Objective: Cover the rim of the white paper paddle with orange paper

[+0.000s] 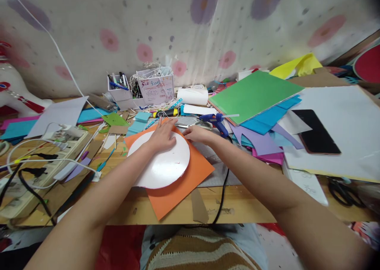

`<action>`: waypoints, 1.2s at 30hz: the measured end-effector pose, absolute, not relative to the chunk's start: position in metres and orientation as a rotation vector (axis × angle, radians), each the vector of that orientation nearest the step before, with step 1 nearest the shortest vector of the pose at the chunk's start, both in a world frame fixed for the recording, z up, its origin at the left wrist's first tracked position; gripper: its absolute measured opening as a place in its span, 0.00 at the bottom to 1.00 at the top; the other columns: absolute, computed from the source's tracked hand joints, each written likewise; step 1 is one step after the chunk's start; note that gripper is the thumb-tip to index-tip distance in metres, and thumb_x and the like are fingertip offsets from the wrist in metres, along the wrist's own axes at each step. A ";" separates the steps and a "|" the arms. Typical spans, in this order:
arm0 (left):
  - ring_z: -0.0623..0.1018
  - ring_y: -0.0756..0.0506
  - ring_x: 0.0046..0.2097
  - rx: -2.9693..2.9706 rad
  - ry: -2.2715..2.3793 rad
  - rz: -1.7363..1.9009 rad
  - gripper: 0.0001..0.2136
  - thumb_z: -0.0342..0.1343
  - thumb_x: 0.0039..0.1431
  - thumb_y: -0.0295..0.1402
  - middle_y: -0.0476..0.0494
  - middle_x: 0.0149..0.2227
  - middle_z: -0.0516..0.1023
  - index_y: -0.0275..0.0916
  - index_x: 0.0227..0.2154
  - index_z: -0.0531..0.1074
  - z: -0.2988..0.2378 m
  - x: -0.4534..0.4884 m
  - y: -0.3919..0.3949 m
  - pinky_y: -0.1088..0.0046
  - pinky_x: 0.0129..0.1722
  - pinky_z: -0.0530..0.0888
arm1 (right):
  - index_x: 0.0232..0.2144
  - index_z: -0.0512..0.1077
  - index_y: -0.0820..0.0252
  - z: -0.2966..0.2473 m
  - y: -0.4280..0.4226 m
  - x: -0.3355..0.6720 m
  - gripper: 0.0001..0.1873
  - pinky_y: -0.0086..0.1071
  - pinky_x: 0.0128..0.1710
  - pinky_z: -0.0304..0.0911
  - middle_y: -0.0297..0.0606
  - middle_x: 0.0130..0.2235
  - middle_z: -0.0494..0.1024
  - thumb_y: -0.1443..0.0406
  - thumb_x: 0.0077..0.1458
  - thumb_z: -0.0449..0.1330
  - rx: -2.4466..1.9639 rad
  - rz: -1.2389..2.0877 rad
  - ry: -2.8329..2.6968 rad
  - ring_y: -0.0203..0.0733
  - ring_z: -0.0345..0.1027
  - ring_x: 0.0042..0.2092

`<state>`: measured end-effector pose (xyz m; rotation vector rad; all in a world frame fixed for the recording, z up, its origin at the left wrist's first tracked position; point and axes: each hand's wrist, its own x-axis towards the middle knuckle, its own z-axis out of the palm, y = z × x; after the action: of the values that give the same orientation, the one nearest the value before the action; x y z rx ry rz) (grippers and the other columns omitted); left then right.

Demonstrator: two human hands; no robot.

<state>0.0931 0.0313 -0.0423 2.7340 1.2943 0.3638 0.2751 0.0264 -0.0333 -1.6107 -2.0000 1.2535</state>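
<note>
Left hand (163,136) spread flat on white disc (164,164) — likely steadying it over orange paper (197,169) on wooden desk (246,202); right hand (198,135) bunched near disc's rim — can't tell if pinching.

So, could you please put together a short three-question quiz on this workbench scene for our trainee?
1. Which of the person's two hands rests on the white disc?
2. True or false: the orange sheet lies beneath the disc.
3. What colour is the glue gun? A) green B) blue C) yellow

Key:
1. The left hand.
2. True.
3. B.
</note>
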 end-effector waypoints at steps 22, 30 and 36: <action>0.69 0.39 0.47 2.825 1.360 0.399 0.09 0.49 0.47 0.32 0.42 0.42 0.71 0.40 0.32 0.70 -0.035 0.100 0.026 0.47 0.62 0.45 | 0.35 0.77 0.58 -0.030 0.008 0.277 0.15 0.26 0.33 0.57 0.37 0.38 0.79 0.66 0.50 0.52 -1.548 0.911 -2.224 0.39 0.69 0.38; 0.70 0.40 0.40 2.847 1.405 0.377 0.10 0.49 0.46 0.31 0.43 0.31 0.73 0.40 0.32 0.70 -0.037 0.100 0.025 0.52 0.59 0.55 | 0.39 0.73 0.63 -0.040 -0.006 0.285 0.17 0.24 0.35 0.63 0.39 0.40 0.78 0.69 0.53 0.47 -1.480 1.568 -1.507 0.34 0.70 0.36; 0.69 0.39 0.41 2.798 1.460 0.414 0.09 0.49 0.46 0.30 0.40 0.32 0.72 0.38 0.32 0.69 -0.037 0.100 0.024 0.59 0.44 0.68 | 0.37 0.74 0.62 -0.043 -0.013 0.281 0.18 0.27 0.36 0.63 0.40 0.42 0.77 0.64 0.54 0.46 -1.335 1.576 -1.484 0.38 0.69 0.40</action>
<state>0.0998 0.0243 -0.0373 2.7978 1.4599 0.4142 0.2806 -0.0128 -0.0432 -1.3353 -1.4837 1.5765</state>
